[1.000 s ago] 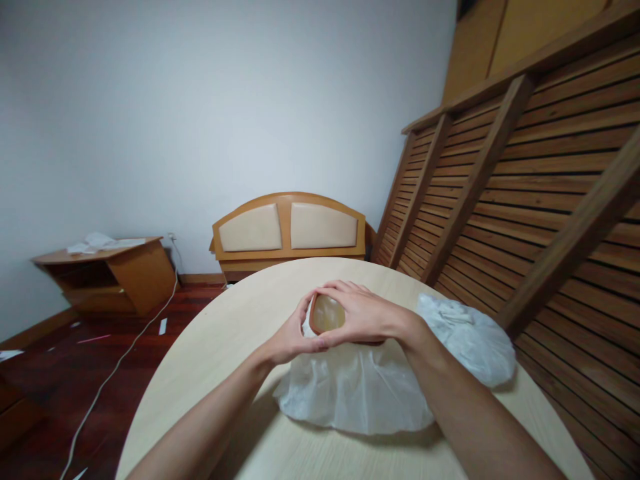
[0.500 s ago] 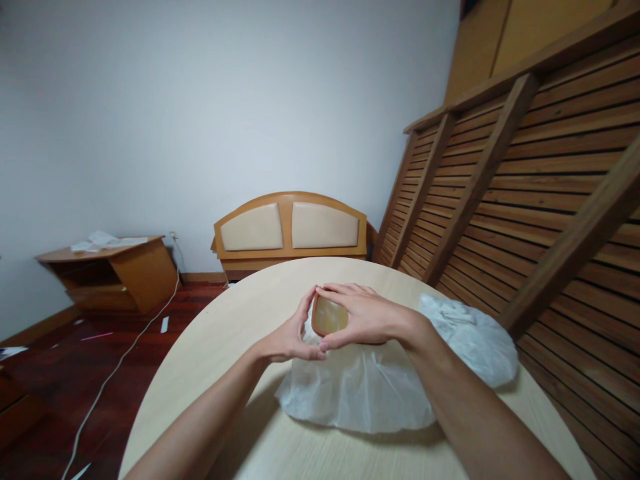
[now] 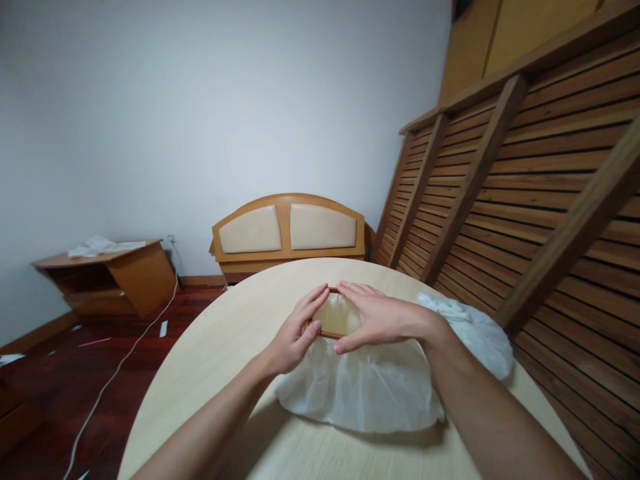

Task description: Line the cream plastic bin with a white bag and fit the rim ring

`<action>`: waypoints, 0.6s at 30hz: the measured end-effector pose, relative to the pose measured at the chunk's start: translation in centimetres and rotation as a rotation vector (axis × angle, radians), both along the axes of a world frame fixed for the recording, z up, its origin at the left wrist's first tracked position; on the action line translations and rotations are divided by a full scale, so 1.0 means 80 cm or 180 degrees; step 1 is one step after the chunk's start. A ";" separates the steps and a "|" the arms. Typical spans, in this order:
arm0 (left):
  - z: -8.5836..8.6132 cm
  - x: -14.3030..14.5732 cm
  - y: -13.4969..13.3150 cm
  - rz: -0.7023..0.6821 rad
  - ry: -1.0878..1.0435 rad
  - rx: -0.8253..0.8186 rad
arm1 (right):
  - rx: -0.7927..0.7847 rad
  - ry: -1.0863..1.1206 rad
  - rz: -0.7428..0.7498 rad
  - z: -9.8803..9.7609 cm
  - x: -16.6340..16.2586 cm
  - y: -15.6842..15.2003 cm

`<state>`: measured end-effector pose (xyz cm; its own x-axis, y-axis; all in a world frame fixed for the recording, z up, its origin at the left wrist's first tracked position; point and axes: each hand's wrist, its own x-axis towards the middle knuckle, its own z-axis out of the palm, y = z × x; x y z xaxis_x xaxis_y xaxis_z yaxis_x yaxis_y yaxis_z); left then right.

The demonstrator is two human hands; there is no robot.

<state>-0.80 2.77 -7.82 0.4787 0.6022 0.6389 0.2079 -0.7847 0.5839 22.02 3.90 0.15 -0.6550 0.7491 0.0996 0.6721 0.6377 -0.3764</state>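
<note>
While the left hand grips one end of the brown-rimmed object with the yellowish middle, the right hand grasps the other end, thumb on near side; object sits between both hands at the far edge of a wrinkled white bag on the round desk, can't tell if resting or lifted; second white bag beyond right forearm, padded headboard behind desk
</note>
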 end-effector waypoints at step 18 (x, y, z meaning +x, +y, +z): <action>-0.008 0.006 0.006 0.0254 0.0012 0.0772 | 0.0179 0.0639 0.0207 -0.035 0.015 0.023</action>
<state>-0.31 3.26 -8.44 0.4386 0.4675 0.7675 0.2766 -0.8828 0.3796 23.25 5.73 -2.68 -0.6646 0.6954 0.2732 0.5439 0.7010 -0.4612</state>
